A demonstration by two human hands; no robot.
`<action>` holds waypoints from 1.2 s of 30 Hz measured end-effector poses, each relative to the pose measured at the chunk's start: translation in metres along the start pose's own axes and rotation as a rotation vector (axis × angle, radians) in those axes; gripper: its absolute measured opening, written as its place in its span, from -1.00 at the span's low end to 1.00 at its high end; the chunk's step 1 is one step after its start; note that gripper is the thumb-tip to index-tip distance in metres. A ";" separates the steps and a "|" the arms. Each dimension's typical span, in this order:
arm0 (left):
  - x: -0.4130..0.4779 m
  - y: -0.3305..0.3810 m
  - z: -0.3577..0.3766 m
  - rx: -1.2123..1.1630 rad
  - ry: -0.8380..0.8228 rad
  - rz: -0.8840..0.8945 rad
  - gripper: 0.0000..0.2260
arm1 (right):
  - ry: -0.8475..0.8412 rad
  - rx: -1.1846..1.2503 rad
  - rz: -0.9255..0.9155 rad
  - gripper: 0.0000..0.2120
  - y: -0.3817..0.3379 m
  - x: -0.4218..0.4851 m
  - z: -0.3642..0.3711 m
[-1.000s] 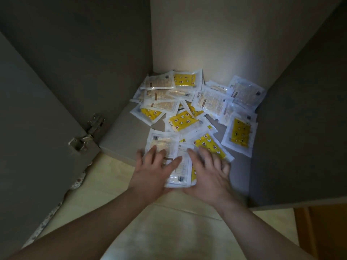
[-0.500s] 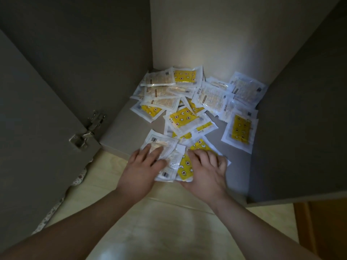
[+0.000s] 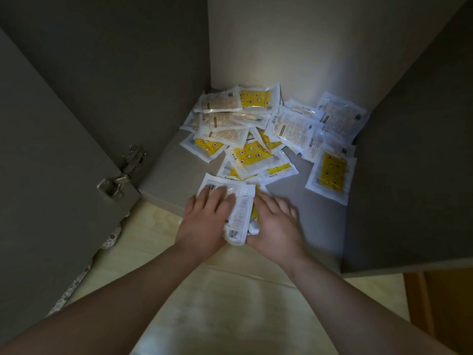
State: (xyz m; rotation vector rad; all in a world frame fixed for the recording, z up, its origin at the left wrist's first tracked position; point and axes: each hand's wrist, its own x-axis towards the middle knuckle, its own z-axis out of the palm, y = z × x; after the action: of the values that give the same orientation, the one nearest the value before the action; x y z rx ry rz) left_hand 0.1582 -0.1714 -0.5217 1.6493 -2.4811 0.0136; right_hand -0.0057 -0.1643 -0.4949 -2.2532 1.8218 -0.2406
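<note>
Several white plastic packets [image 3: 256,155], some with yellow printed inserts and some beige, lie scattered on the grey bottom shelf [image 3: 174,172] of an open cabinet. At the shelf's front edge a small bunch of packets [image 3: 239,216] is squeezed together between my two hands. My left hand [image 3: 204,221] lies on the bunch's left side with fingers stretched over a white packet. My right hand [image 3: 277,226] presses on the right side, slightly blurred, covering a yellow packet. The thumbs are hidden.
The left cabinet door [image 3: 51,175] stands open with a metal hinge [image 3: 120,175]. The right door [image 3: 409,175] is open too, close to a lone yellow packet [image 3: 331,172]. Pale floor tiles [image 3: 230,290] lie below the shelf edge.
Both hands have drawn together and pulled the front packets toward the shelf edge, crumpling them into a tighter bunch between them. The rest of the pile has not moved.
</note>
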 end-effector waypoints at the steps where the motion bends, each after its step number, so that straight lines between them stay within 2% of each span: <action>1: 0.001 0.000 -0.002 0.005 -0.005 0.010 -0.22 | 0.061 -0.011 -0.023 -0.21 0.002 -0.001 0.003; 3: 0.003 -0.003 -0.004 0.006 0.036 0.049 -0.31 | 0.171 0.017 -0.051 -0.30 0.008 -0.003 0.008; 5: 0.001 -0.009 -0.007 -0.046 0.109 0.106 -0.37 | 0.213 0.008 -0.085 -0.40 0.012 -0.005 0.006; 7: -0.004 -0.013 -0.012 -0.150 0.148 0.124 -0.39 | 0.211 -0.014 -0.082 -0.42 0.015 -0.007 0.003; 9: -0.008 -0.012 -0.021 -0.259 0.148 0.089 -0.57 | 0.157 -0.020 -0.019 -0.46 0.009 -0.008 -0.007; 10: -0.008 -0.009 -0.029 -0.315 0.131 0.036 -0.67 | 0.123 -0.005 0.028 -0.52 0.004 -0.007 -0.014; 12: -0.006 -0.006 -0.040 -0.386 0.082 -0.110 -0.72 | 0.030 0.056 0.156 -0.66 -0.006 -0.005 -0.023; 13: -0.005 -0.005 -0.042 -0.414 0.040 -0.192 -0.73 | 0.004 0.147 0.202 -0.68 -0.010 -0.004 -0.025; 15: -0.004 -0.003 -0.049 -0.621 0.011 -0.365 -0.77 | -0.005 0.413 0.276 -0.68 -0.022 -0.003 -0.026; 18: -0.008 0.002 -0.059 -0.979 0.058 -0.656 -0.77 | -0.016 0.654 0.372 -0.64 -0.041 0.001 -0.024; 22: -0.020 0.004 -0.075 -1.295 0.142 -1.027 -0.77 | -0.059 0.783 0.487 -0.69 -0.070 -0.002 -0.035; 29: -0.061 0.018 -0.171 -1.470 0.201 -1.311 -0.78 | -0.150 0.880 0.638 -0.76 -0.132 -0.042 -0.104; 33: -0.076 0.028 -0.262 -1.524 0.238 -1.366 -0.78 | -0.199 0.981 0.698 -0.80 -0.165 -0.062 -0.183; 36: -0.079 0.043 -0.336 -1.542 0.331 -1.400 -0.81 | -0.182 1.047 0.686 -0.82 -0.188 -0.078 -0.249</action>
State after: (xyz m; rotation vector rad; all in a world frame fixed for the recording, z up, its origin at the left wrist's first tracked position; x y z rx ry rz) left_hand 0.1922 -0.0501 -0.1979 1.6864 -0.2008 -1.1983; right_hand 0.0861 -0.0697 -0.2013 -0.8781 1.6534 -0.6340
